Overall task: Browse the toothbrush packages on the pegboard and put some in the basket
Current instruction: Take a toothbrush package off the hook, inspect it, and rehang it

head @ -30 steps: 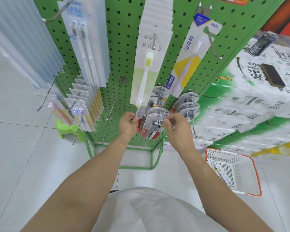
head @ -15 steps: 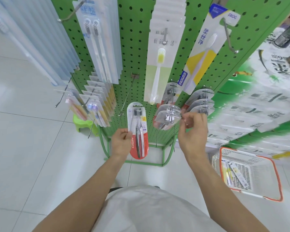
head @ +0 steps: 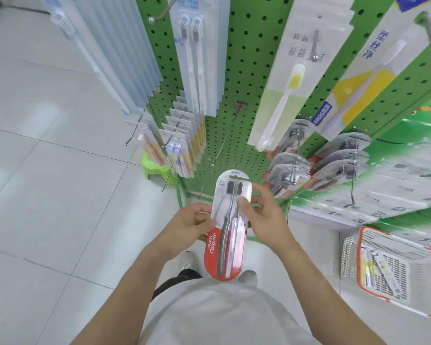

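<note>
- Just one view here, a wide-angle cam on the person's head, tilted forward and steeply down.
- It sits really close to the green pegboard [head: 254, 78], which runs up out of the top of the frame and bends with the lens.
- Both forearms reach in from the bottom edge, with the white floor [head: 47, 195] far below.
- The basket [head: 393, 247] sits low at the right edge, partly cut off.
</note>
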